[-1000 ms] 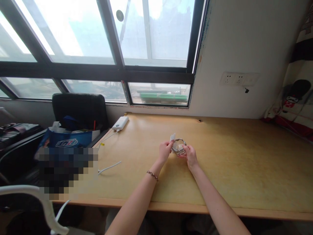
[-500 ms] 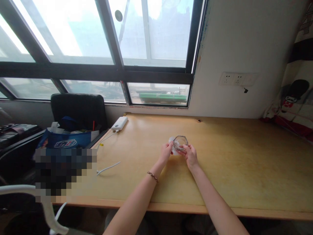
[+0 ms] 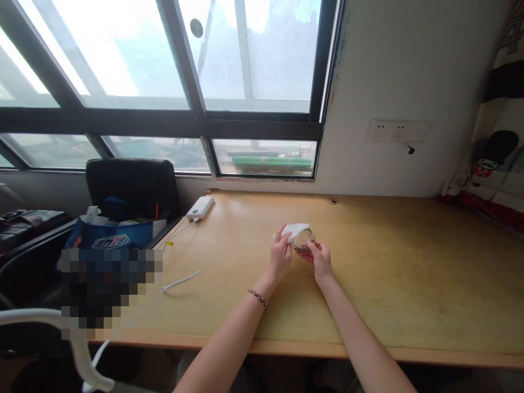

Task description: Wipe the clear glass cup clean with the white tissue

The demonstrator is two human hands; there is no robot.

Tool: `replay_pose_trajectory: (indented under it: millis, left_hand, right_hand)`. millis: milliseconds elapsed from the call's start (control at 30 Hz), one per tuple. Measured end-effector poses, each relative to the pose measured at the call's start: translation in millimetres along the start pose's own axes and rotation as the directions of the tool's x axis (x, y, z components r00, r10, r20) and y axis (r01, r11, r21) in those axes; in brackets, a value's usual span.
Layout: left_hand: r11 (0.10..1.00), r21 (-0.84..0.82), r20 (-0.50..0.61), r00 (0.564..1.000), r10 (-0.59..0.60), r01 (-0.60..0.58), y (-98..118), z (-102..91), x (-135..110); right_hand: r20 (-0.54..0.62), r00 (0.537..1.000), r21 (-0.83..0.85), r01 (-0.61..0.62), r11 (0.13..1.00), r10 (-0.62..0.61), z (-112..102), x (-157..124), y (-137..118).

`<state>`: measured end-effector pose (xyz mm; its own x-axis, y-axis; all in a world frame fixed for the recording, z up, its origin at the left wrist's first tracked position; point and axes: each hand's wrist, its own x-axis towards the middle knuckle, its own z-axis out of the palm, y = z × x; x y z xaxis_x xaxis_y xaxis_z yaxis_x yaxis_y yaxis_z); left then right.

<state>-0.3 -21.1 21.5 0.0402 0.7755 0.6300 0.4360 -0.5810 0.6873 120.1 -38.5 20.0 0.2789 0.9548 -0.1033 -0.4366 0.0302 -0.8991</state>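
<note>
1. A wooden table [image 3: 409, 278] with a smooth, yellowish-brown top runs under a dark-framed window [image 3: 282, 60] and a pale wall [image 3: 380, 71] bearing a socket panel [image 3: 399, 131].
2. To the left stands a black, padded chair [image 3: 131, 180] with a glossy blue bag [image 3: 112, 234] on it; patterned fabric [image 3: 489, 153] hangs at the far right.
3. A white, rounded block [image 3: 200, 207] lies near the table's left edge, a thin cable plugged into its near end.
4. Over the middle of the table, the right hand [image 3: 322, 260] pinches a shiny, ring-shaped object [image 3: 302, 249] between thumb and fingers, at its near right side.
5. The left hand [image 3: 280, 255] has its fingers closed on a soft white tissue [image 3: 298, 231], which drapes over the object's far left rim. A braided bracelet [image 3: 257, 297] circles that wrist.
6. Fingers and tissue cover part of the object; whether its middle is clear glass or open is hard to tell.
7. Coarse pixelation hides the area below the bag, and both forearms are cut off at the bottom edge.
</note>
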Motion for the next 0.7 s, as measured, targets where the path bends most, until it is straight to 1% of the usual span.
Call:
replay_pose_trajectory:
  millis: [67,133,233,300,467,600,700]
  left_hand:
    - [1.000,0.019,0.021,1.000,0.004,-0.004,2.2,-2.2,-0.4]
    - [0.999,0.029,0.033,0.999,-0.028,0.027,3.0,-3.8,-0.6]
    - [0.994,0.040,0.010,0.995,-0.098,0.097,1.5,-4.2,-0.4]
    - [0.995,0.022,0.022,0.995,-0.102,0.101,-0.5,-3.7,0.1]
    - [0.998,-0.052,0.122,0.992,-0.027,0.033,-3.1,-2.1,-0.1]
    - [1.000,-0.006,0.138,0.990,0.013,-0.012,-0.4,-2.6,-1.6]
    - [0.993,0.042,0.157,0.982,0.101,-0.109,2.3,-3.9,-1.0]
  right_hand:
    - [-0.009,1.000,-0.009,0.004,1.000,-0.004,-0.1,-0.7,-1.2]
    - [-0.013,1.000,-0.021,0.003,1.000,-0.003,-0.6,-1.4,-2.0]
    - [-0.015,1.000,-0.036,-0.002,0.999,0.001,-1.4,-2.1,-2.5]
    - [-0.015,1.000,-0.039,-0.004,0.999,0.003,-1.6,-2.1,-2.6]
    - [-0.030,0.999,-0.050,-0.011,0.999,0.010,-1.5,-0.6,-2.4]
    - [-0.036,0.999,-0.068,-0.011,0.998,0.009,-2.0,0.5,-0.7]
    - [-0.038,0.999,-0.086,0.007,0.996,-0.010,-2.5,1.0,0.7]
